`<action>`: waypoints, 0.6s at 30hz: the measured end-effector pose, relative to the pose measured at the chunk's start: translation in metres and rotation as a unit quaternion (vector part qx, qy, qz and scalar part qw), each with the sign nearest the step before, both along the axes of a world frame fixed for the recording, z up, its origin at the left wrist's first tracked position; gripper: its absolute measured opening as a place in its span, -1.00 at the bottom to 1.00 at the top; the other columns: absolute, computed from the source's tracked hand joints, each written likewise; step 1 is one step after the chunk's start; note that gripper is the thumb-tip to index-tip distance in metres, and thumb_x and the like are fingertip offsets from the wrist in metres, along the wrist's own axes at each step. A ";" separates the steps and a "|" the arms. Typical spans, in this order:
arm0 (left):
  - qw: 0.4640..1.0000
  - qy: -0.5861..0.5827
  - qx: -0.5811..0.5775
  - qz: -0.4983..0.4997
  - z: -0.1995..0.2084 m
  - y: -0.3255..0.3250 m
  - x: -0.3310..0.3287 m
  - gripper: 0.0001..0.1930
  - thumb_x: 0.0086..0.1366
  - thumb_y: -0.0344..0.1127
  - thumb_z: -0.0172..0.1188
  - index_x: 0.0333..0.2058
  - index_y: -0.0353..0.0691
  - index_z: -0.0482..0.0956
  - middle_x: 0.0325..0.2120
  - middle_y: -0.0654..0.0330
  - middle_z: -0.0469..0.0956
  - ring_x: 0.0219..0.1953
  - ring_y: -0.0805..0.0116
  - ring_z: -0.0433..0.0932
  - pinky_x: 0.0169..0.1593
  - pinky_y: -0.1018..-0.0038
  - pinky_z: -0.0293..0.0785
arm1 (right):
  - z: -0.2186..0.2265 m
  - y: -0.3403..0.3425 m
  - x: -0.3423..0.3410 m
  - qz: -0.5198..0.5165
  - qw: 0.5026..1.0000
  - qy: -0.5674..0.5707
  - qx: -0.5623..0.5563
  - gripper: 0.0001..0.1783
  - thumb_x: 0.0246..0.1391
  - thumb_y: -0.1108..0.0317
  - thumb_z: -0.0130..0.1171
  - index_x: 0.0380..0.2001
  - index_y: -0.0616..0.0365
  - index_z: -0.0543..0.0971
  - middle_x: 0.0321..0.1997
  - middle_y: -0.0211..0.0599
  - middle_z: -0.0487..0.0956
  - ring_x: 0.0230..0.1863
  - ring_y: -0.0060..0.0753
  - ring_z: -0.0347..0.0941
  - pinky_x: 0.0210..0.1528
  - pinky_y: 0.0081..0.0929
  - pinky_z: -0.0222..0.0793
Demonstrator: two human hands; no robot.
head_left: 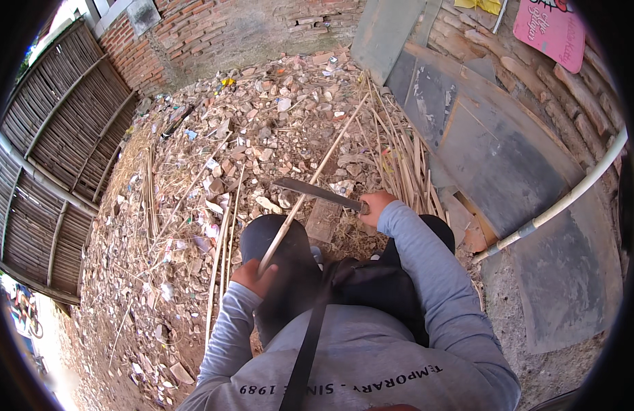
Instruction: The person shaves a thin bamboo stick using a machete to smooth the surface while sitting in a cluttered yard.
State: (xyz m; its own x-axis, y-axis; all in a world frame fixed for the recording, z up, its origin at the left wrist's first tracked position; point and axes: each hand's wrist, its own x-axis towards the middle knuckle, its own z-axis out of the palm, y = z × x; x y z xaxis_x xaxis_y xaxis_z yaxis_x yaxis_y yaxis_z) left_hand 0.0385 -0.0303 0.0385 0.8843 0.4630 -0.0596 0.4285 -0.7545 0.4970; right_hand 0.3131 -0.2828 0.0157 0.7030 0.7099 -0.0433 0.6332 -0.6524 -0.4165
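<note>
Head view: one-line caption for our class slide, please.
Left hand grips a pale strip; right hand holds a long blade crossing it.

Knife (324, 193): dark, flat, elongated blade; set crosswise, tip toward the left, handle end toward the right. Pale strip (284, 233): long, slender, nearly straight; runs diagonally from lower left to upper right, passing beneath the blade; contact indeterminable

Head view, one: left fisheye of a head-worn pair; wide, upright, looking down and forward. Close: grey shirt (351, 353), left hand (254, 277), right hand (377, 207). Farther: rubble (262, 130); brick wall (221, 41) along upper edge.
</note>
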 end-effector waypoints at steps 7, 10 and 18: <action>1.000 -0.006 0.012 -0.002 -0.001 -0.001 -0.001 -0.48 0.14 0.15 0.14 -0.51 -0.31 0.46 -0.64 -0.09 0.48 -0.50 -0.10 0.51 -0.39 0.20 0.38 | 0.000 -0.001 0.002 -0.007 1.000 0.008 0.011 -0.71 -0.19 0.16 0.20 -0.36 0.04 0.54 -0.41 -0.11 0.57 -0.29 0.00 0.50 -0.21 -0.17 0.41; 1.000 0.004 0.013 -0.001 0.000 -0.001 0.000 -0.48 0.14 0.15 0.14 -0.51 -0.31 0.47 -0.64 -0.09 0.48 -0.49 -0.10 0.51 -0.38 0.20 0.39 | -0.004 -0.002 0.005 0.005 1.000 0.003 0.020 -0.71 -0.20 0.16 0.22 -0.38 0.05 0.53 -0.42 -0.10 0.57 -0.29 0.00 0.50 -0.21 -0.17 0.41; 1.000 0.010 0.026 -0.004 0.001 -0.002 0.000 -0.48 0.15 0.16 0.12 -0.48 -0.31 0.48 -0.62 -0.11 0.49 -0.46 -0.12 0.52 -0.36 0.18 0.40 | 0.002 0.001 -0.002 -0.001 1.000 0.013 0.005 -0.65 -0.21 0.13 0.25 -0.34 0.08 0.53 -0.38 -0.10 0.58 -0.27 0.01 0.50 -0.17 -0.19 0.42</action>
